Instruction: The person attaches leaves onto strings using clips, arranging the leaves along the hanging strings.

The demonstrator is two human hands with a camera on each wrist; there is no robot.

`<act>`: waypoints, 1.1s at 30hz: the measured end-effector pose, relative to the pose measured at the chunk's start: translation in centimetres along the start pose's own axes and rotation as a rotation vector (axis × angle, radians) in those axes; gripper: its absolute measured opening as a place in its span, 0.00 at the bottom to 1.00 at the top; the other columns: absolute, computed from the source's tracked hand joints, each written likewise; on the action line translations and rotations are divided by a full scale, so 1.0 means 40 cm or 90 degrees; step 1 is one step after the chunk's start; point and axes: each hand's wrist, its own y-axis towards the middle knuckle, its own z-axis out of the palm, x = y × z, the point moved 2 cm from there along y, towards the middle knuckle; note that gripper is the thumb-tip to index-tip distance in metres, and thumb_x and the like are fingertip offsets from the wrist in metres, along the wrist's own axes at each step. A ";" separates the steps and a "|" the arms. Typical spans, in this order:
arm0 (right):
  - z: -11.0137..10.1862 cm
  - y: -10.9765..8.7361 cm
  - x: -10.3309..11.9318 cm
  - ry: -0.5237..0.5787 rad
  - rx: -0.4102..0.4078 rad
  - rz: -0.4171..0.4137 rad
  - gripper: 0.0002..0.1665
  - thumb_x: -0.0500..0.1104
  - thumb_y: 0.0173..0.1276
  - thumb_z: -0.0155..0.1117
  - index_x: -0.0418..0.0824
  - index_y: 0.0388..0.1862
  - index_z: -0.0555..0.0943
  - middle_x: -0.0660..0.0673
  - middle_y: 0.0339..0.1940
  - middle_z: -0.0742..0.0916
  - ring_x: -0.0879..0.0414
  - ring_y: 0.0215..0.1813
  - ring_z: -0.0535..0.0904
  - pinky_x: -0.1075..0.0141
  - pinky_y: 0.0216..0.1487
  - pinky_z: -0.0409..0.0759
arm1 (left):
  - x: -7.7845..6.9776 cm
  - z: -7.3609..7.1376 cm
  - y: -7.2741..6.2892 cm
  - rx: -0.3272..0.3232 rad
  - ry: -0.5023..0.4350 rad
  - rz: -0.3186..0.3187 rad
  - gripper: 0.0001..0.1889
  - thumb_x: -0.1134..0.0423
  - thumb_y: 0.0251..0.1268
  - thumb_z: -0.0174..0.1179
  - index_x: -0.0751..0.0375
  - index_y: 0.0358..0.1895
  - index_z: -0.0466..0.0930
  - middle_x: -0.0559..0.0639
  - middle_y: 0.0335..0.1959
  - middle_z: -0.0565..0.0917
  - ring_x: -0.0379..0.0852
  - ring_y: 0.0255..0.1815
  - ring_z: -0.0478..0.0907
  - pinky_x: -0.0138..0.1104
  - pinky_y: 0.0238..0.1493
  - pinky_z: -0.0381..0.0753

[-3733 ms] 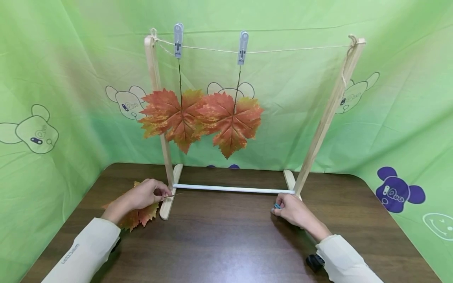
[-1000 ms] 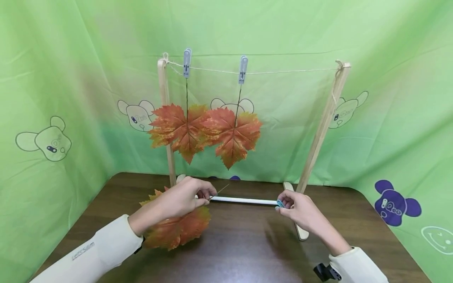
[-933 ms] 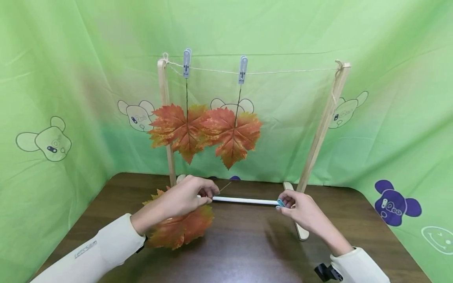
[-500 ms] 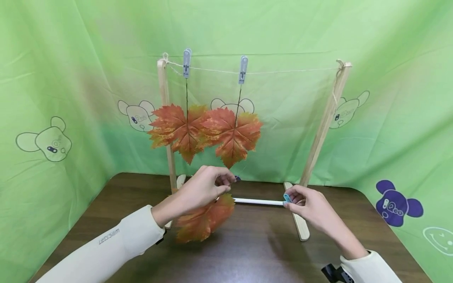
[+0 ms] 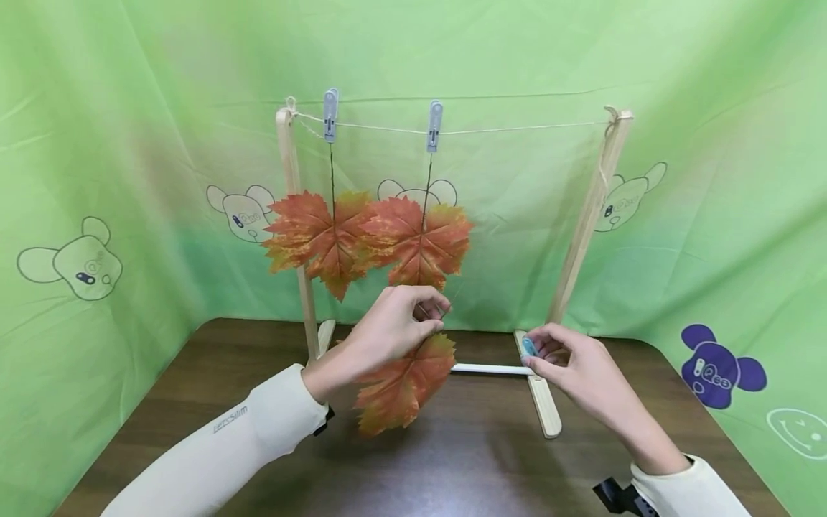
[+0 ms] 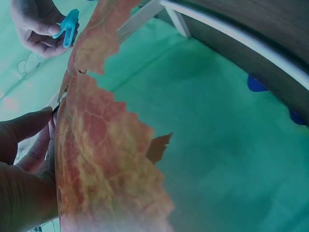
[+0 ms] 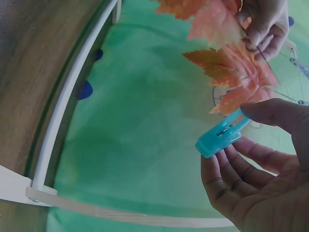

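Observation:
My left hand (image 5: 400,327) pinches the thin stem of an orange-red maple leaf (image 5: 407,388), which hangs below it, raised off the table. In the left wrist view this leaf (image 6: 106,159) fills much of the picture. My right hand (image 5: 578,366) holds a blue clothespin (image 5: 530,347) between thumb and fingers; the right wrist view shows the clothespin (image 7: 222,137) closely. Behind my hands, two maple leaves, a left one (image 5: 316,237) and a right one (image 5: 420,240), hang by their stems from grey clothespins (image 5: 330,115) on a string (image 5: 517,129). My left hand covers the right leaf's lower tip.
The string spans a wooden frame with a left post (image 5: 291,165) and a right post (image 5: 588,215). A white rod (image 5: 491,369) joins the feet, including the right foot (image 5: 545,409). The brown table (image 5: 478,445) lies below, with a green printed cloth (image 5: 517,43) around it.
My left hand has brought the leaf from the table's left side up and rightward, toward the middle. My right hand has risen slightly and shifted right, still holding the blue clothespin.

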 end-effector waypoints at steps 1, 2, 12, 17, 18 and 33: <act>-0.002 0.002 0.003 -0.002 -0.006 -0.008 0.11 0.37 0.67 0.75 0.39 0.47 0.86 0.49 0.37 0.89 0.72 0.36 0.80 0.72 0.40 0.83 | -0.004 0.000 0.005 -0.003 -0.003 0.001 0.08 0.70 0.69 0.68 0.58 0.48 0.89 0.47 0.37 0.90 0.36 0.35 0.85 0.30 0.44 0.84; -0.005 0.003 0.006 -0.003 -0.013 -0.015 0.11 0.37 0.67 0.75 0.40 0.47 0.86 0.49 0.37 0.89 0.72 0.36 0.80 0.72 0.39 0.83 | -0.008 0.001 0.011 -0.006 -0.007 0.001 0.08 0.71 0.69 0.68 0.58 0.48 0.89 0.47 0.37 0.90 0.36 0.35 0.85 0.30 0.44 0.84; -0.036 0.005 0.039 0.007 -0.065 -0.027 0.13 0.37 0.68 0.74 0.41 0.51 0.86 0.48 0.38 0.88 0.70 0.38 0.82 0.79 0.42 0.80 | -0.054 0.020 0.067 -0.049 -0.037 0.022 0.09 0.70 0.70 0.68 0.59 0.50 0.88 0.48 0.38 0.89 0.37 0.35 0.85 0.27 0.39 0.82; -0.043 0.005 0.047 0.024 -0.081 -0.034 0.14 0.36 0.68 0.74 0.40 0.51 0.86 0.48 0.39 0.88 0.71 0.38 0.82 0.80 0.42 0.80 | -0.068 0.032 0.095 -0.069 -0.045 0.034 0.09 0.69 0.70 0.68 0.58 0.50 0.88 0.48 0.38 0.90 0.39 0.34 0.86 0.26 0.40 0.82; -0.044 0.006 0.047 0.026 -0.084 -0.035 0.14 0.35 0.68 0.74 0.40 0.51 0.86 0.48 0.39 0.88 0.71 0.39 0.82 0.80 0.42 0.80 | -0.071 0.033 0.100 -0.073 -0.045 0.038 0.09 0.69 0.70 0.68 0.59 0.50 0.88 0.48 0.38 0.90 0.39 0.34 0.86 0.26 0.41 0.82; -0.061 0.021 0.047 0.035 -0.111 -0.038 0.17 0.36 0.68 0.75 0.42 0.55 0.86 0.57 0.40 0.86 0.72 0.39 0.84 0.79 0.38 0.80 | -0.129 0.030 0.188 -0.123 -0.221 0.027 0.08 0.70 0.69 0.69 0.61 0.48 0.88 0.51 0.36 0.89 0.38 0.32 0.86 0.29 0.32 0.86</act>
